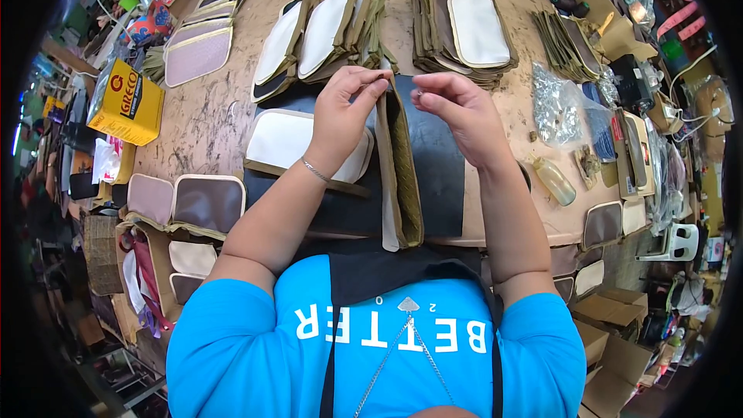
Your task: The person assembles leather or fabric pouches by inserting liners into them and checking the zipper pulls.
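My left hand pinches the far end of an olive-lined pouch piece, which stands on its edge in front of me with its inner side turned to the right. Just right of that end is my right hand, apart from the piece. Its thumb and fingers are drawn together, and what they hold, if anything, is too small to make out. Under the piece lies a black mat. A white panel with olive edging lies on the mat beneath my left forearm.
Stacks of white-faced panels and brown-and-white panels stand at the back. A yellow Greco box is at the left. To the right are a clear plastic bag, a bottle and another olive stack.
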Available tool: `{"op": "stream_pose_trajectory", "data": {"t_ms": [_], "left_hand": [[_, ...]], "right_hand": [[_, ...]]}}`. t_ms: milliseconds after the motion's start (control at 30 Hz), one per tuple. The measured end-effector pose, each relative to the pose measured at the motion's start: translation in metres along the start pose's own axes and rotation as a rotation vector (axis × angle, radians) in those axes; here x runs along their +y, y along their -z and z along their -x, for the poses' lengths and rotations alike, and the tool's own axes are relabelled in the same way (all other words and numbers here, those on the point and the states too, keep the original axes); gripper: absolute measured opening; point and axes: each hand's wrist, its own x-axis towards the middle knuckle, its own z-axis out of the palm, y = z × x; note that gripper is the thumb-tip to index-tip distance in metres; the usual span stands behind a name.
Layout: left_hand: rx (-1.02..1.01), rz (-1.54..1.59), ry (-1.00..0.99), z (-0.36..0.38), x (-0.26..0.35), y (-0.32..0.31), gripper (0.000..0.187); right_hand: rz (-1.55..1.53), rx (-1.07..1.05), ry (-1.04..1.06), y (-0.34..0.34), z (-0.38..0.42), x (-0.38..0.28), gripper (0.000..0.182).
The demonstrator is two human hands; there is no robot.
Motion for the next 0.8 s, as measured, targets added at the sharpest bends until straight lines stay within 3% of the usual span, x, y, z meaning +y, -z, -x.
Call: {"op": "stream_pose_trajectory", "data": {"t_ms": [133, 233, 333, 500, 633, 800], "left_hand": [[-0.055, 0.223, 0.131, -0.007, 0.000, 0.004, 0.019], [-0.065, 0.271, 0.153, -0.011, -0.001, 0.005, 0.019], [-0.053, 0.291, 0.109, -0.012, -0.005, 0.006, 0.021], [-0.060, 0.443, 0.150, -0.018, -0.008, 0.008, 0.029], [-0.058, 0.402, 0.054, -0.018, -0.009, 0.011, 0.025], [-0.062, 0.278, 0.014, -0.018, -0.002, 0.017, 0.026]], "right_hand": [[0.015, -0.006, 0.041, -0.015, -0.022, -0.001, 0.015], [0.328, 0.079, 0.203, -0.017, -0.033, 0.005, 0.014], [0.290, 0.068, 0.155, -0.022, -0.033, 0.001, 0.012], [0.590, 0.037, 0.275, -0.024, -0.035, -0.002, 0.015], [0.835, 0.013, 0.363, -0.028, -0.038, -0.014, 0.020], [0.790, 0.018, 0.379, -0.037, -0.040, -0.022, 0.016]]}}
